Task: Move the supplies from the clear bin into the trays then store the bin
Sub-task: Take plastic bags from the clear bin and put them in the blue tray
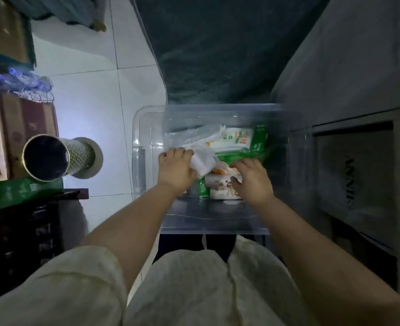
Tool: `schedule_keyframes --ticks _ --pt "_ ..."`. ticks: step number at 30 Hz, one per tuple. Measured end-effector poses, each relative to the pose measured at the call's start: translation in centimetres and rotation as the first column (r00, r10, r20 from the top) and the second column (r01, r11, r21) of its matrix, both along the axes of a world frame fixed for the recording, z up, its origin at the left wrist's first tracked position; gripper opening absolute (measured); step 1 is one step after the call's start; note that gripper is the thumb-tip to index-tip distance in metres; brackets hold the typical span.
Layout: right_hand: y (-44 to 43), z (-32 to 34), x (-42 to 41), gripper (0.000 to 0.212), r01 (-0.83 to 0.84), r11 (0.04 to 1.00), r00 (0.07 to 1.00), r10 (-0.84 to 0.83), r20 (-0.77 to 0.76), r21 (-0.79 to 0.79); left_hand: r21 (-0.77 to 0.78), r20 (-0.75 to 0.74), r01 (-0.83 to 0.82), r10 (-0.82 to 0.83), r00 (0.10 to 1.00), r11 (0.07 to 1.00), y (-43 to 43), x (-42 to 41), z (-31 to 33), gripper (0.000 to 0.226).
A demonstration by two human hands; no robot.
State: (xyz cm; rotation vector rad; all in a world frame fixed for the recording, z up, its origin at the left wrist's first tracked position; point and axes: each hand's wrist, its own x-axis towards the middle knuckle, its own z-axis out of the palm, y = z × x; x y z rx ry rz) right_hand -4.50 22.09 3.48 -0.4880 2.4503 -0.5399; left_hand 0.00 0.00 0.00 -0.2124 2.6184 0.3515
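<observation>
The clear bin (147, 128) stands on the floor in front of me, at the edge of a dark rug. Inside lie several packets: white-and-green sachet packs (239, 137), a green packet (241, 156) and a white carton with brown print (220, 187). My left hand (175, 168) is inside the bin, closed on a white plastic-wrapped packet (203, 163). My right hand (253, 180) reaches in beside it, fingers curled over the white carton and the green packet; whether it grips them is unclear. No trays are recognisable in view.
A dark rug (217, 48) lies beyond the bin. A grey cabinet (359, 114) with an open compartment stands on the right. On the left are a metal cylinder (53, 158), cardboard boxes (18, 137), a green bag (22, 191) and dark crates (18, 243). White tiles (88, 90) lie between.
</observation>
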Motion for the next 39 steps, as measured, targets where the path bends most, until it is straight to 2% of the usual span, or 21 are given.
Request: schedule_keyframes --ticks 9,14,18,20,22,24,25,27,29,32,35,39 --pt "-3.8 -4.8 -2.2 0.035 -0.072 0.997 0.992 0.071 -0.106 -0.003 -0.106 0.137 0.107 -0.092 0.986 0.989 -3.1 -3.8 -5.5 0.073" --pt "-4.5 -6.5 -2.1 0.047 -0.065 0.998 0.985 0.06 -0.161 -0.024 0.019 0.152 0.12 -0.121 0.981 0.993 -4.1 -5.7 -8.7 0.069" --pt "-4.4 -7.1 -1.8 0.046 -0.042 0.999 0.978 0.035 -0.204 -0.029 0.105 0.164 0.155 -0.171 0.972 0.982 -4.7 -6.6 -10.5 0.072" --pt "-4.4 -7.0 -1.9 0.043 -0.041 0.998 0.979 0.03 -0.203 -0.048 0.167 0.207 0.085 -0.119 0.971 0.982 -5.2 -6.7 -10.7 0.069" --pt "-4.3 -6.7 -1.8 0.042 -0.047 0.997 0.98 0.035 -0.197 -0.053 0.23 0.236 -0.085 0.03 0.971 0.969 -5.5 -6.9 -10.1 0.054" --pt "-4.0 -6.0 -1.7 0.042 -0.045 0.998 0.981 0.035 -0.193 -0.048 0.295 0.18 -0.213 0.165 0.97 0.932 -5.4 -6.8 -8.6 0.042" --pt "-3.9 -5.5 -1.7 0.041 -0.035 0.998 0.98 0.025 -0.196 -0.046 0.33 0.124 -0.223 0.192 0.973 0.917 -5.3 -6.7 -7.5 0.042" --pt "-3.6 -4.4 -1.6 0.039 -0.007 0.999 0.979 -0.001 -0.203 -0.041 0.422 0.002 -0.174 0.191 0.982 0.89 -5.0 -5.7 -5.3 0.047" --pt "-3.0 -3.4 -1.2 0.037 0.009 1.0 0.976 -0.012 -0.217 -0.017 0.45 -0.07 -0.065 0.108 0.992 0.891 -4.8 -4.1 -4.1 0.04" --pt "-1.9 -2.5 -0.4 0.035 0.034 0.999 0.978 -0.027 -0.209 0.033 0.411 0.009 0.046 -0.054 0.998 0.91 -4.3 -1.9 -4.1 0.064" --pt "-0.8 -2.6 0.6 0.037 0.073 0.996 0.978 -0.061 -0.197 0.054 0.415 0.058 0.14 -0.18 0.982 0.899 -3.6 -1.1 -5.3 0.08" --pt "0.1 -3.8 1.6 0.039 0.117 0.992 0.974 -0.106 -0.198 0.041 0.214 0.051 0.334 -0.352 0.935 0.918 -2.2 -1.2 -7.6 0.09"
